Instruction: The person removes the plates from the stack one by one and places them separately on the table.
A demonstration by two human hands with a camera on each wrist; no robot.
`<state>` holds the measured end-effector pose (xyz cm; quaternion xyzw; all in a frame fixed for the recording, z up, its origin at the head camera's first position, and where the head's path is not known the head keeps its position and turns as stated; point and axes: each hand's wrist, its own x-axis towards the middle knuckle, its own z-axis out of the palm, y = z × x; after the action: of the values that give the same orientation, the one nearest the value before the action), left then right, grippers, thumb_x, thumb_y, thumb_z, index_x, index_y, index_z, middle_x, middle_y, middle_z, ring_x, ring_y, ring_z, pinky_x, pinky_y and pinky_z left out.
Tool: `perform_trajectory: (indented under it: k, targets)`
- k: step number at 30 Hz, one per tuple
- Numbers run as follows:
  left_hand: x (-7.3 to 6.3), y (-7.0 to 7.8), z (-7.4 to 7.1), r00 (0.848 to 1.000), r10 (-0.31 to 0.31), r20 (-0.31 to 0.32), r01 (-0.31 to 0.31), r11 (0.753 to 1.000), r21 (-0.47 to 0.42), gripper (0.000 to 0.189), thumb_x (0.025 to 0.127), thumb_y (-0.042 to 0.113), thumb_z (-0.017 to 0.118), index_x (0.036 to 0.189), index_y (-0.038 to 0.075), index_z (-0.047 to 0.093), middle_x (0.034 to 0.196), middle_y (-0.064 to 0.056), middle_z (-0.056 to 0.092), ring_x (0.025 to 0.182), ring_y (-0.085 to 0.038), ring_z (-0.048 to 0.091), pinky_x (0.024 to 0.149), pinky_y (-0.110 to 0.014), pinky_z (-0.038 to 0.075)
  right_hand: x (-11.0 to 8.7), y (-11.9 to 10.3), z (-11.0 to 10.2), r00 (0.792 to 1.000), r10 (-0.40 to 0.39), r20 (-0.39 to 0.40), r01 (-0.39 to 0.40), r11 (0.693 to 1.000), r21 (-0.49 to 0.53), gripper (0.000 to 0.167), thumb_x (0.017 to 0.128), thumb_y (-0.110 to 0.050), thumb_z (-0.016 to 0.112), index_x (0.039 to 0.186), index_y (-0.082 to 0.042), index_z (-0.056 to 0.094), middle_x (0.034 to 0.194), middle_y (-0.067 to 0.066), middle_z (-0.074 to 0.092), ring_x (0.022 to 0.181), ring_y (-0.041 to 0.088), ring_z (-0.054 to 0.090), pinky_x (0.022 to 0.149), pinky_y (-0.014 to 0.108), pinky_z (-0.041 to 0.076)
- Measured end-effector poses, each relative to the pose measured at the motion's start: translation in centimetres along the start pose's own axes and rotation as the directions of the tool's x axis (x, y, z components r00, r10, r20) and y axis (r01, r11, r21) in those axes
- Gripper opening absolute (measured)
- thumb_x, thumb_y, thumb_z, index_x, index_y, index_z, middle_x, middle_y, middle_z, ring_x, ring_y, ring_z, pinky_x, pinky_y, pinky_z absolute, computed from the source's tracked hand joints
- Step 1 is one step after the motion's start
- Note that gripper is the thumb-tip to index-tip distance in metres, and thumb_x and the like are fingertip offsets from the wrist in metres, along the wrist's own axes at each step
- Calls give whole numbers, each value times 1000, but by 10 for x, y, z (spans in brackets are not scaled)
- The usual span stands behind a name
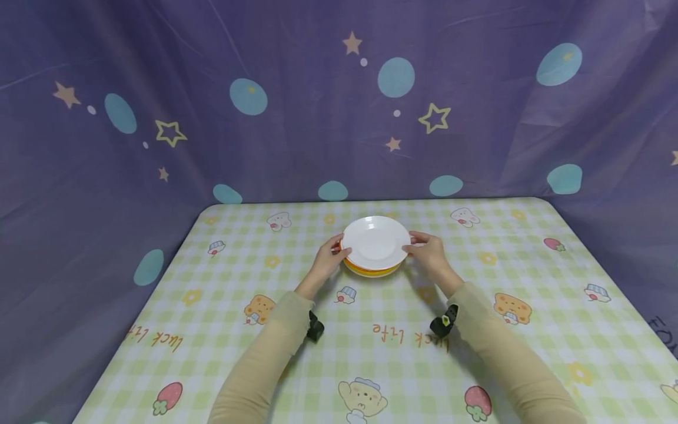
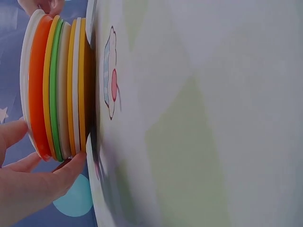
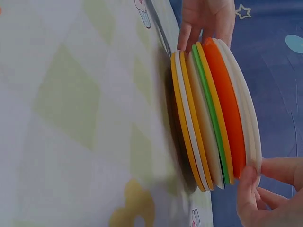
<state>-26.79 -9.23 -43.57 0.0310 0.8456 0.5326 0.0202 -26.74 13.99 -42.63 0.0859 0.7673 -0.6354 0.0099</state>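
Observation:
A stack of plates stands near the far side of the table, with a white plate (image 1: 376,241) on top. Below it come an orange dish (image 2: 38,90), a green plate (image 3: 212,111), a cream one, and yellow (image 2: 84,94) and white ones at the bottom. My left hand (image 1: 327,260) grips the stack's left edge, its digits spread from the top white rim down to the lowest plates in the left wrist view. On the right side, my right hand (image 1: 430,259) pinches the white rim at the top between thumb and fingers.
A green-and-white checked cloth (image 1: 318,377) with cartoon prints covers the table. Behind and beside it hangs a purple curtain (image 1: 307,141) with stars and blue ovals. Dark wrist cameras (image 1: 444,323) sit on both sleeves.

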Motion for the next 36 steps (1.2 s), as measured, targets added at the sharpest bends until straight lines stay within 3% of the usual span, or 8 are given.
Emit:
perform_trajectory:
  k: [7, 15, 24, 31, 36]
  targets:
    - [0, 0, 0, 1000, -17, -5, 17, 1000, -12, 45, 88, 14, 53, 131, 3, 41, 123, -20, 48, 108, -30, 48, 89, -34, 45, -1, -6, -9, 997, 43, 70, -52, 990, 128, 47, 79, 8, 57, 124, 10, 44, 86, 8, 53, 59, 3, 55, 61, 16, 52]
    - [0, 0, 0, 999, -31, -14, 31, 999, -13, 44, 88, 10, 52, 130, 5, 42, 123, -20, 48, 109, -29, 47, 89, -34, 45, -7, -13, -19, 986, 71, 152, -104, 971, 217, 49, 83, 9, 50, 129, 12, 34, 101, 17, 51, 66, 4, 57, 67, 18, 52]
    - [-4, 2, 1, 999, -8, -33, 7, 999, -39, 44, 86, 6, 53, 129, 3, 43, 123, -21, 47, 109, -31, 48, 92, -34, 43, -7, -14, -36, 984, 70, 167, -117, 949, 294, 51, 84, 9, 48, 132, 11, 29, 77, -2, 56, 62, 4, 58, 63, 16, 52]
    - [-4, 3, 4, 999, -49, -21, 48, 997, -58, 45, 86, 6, 53, 130, 3, 42, 120, -20, 48, 107, -30, 50, 83, -30, 49, -7, -15, -54, 982, 86, 166, -133, 947, 294, 54, 85, 7, 49, 134, 9, 27, 77, -3, 55, 61, 4, 58, 64, 16, 52]
    - [-3, 2, 4, 998, -62, -26, 60, 997, -40, 44, 87, 7, 53, 130, 5, 43, 121, -19, 48, 107, -28, 50, 84, -30, 48, -7, -13, -70, 981, 93, 172, -142, 942, 303, 56, 85, 5, 51, 135, 7, 26, 75, -6, 58, 61, 3, 59, 65, 17, 52]
